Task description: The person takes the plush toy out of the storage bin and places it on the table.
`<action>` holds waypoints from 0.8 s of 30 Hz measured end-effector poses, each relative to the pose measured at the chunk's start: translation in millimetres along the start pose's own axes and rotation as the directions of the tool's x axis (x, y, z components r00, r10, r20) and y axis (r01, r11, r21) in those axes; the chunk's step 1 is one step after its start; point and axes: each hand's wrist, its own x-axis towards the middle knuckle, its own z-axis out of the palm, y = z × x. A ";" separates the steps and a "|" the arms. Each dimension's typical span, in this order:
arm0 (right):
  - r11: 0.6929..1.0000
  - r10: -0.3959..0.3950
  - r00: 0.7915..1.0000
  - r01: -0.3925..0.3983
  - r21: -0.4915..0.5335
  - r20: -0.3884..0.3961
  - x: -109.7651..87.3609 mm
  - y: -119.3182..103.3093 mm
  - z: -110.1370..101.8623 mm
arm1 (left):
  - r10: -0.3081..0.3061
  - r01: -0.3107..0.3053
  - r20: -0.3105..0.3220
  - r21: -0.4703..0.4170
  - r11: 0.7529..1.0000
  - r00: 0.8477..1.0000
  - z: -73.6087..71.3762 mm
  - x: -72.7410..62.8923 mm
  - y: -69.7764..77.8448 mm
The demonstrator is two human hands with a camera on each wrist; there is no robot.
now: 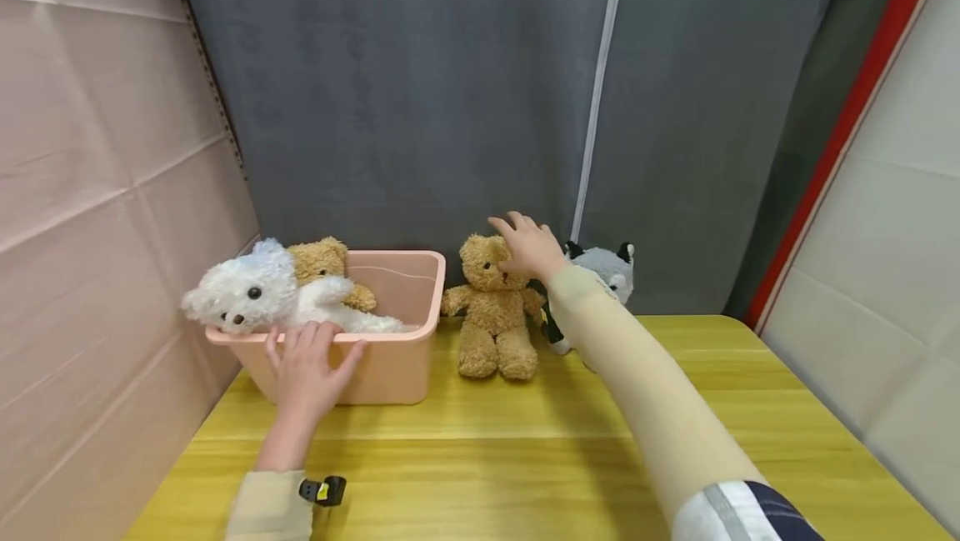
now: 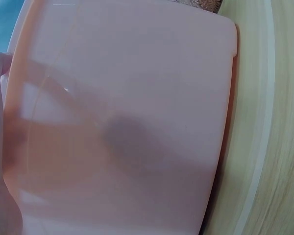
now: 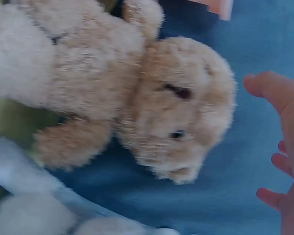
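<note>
My left grip (image 1: 309,370) holds the front rim of the pink tub (image 1: 382,370); my right grip (image 1: 528,247) is spread wide and has nothing in it, up by the head of the brown bear (image 1: 495,312); the bear sits on the bench (image 1: 525,458), just beside the tub. From my head, my right grip hides part of the bear's face and looks as if it could be touching; from my right wrist, I see two dark spots on that face, and blue cloth (image 3: 259,132) shows between the head and my thumb, so they are apart.

In the tub, a white bear (image 1: 251,295) leans over the left end; a second brown bear (image 1: 318,262) is partly hidden behind it. A grey toy (image 1: 600,262) sits behind my right arm, so much of it is covered; from my right wrist it is a blurry lump at the bottom. My left wrist shows the tub's smooth wall with a dark shadow; my left grip is cut off at the edge there, and I cannot see the fingertips inside the rim.
</note>
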 end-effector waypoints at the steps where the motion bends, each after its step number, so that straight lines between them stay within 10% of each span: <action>1: 1.000 -0.004 1.000 0.004 -0.004 -0.004 1.6 -0.5 -5.8 | -0.002 0.002 0.003 0.000 1.000 1.000 0.1 -0.3 -0.3; 14: 0.983 -0.182 0.982 0.183 0.013 -0.051 27.1 -50.4 -48.5 | 0.013 -0.013 0.002 0.006 1.000 1.000 1.8 -0.5 -1.5; 24: 0.896 -0.443 0.894 0.443 -0.013 -0.061 46.0 -124.3 -42.5 | 0.027 -0.027 -0.012 0.013 1.000 1.000 8.9 2.7 6.9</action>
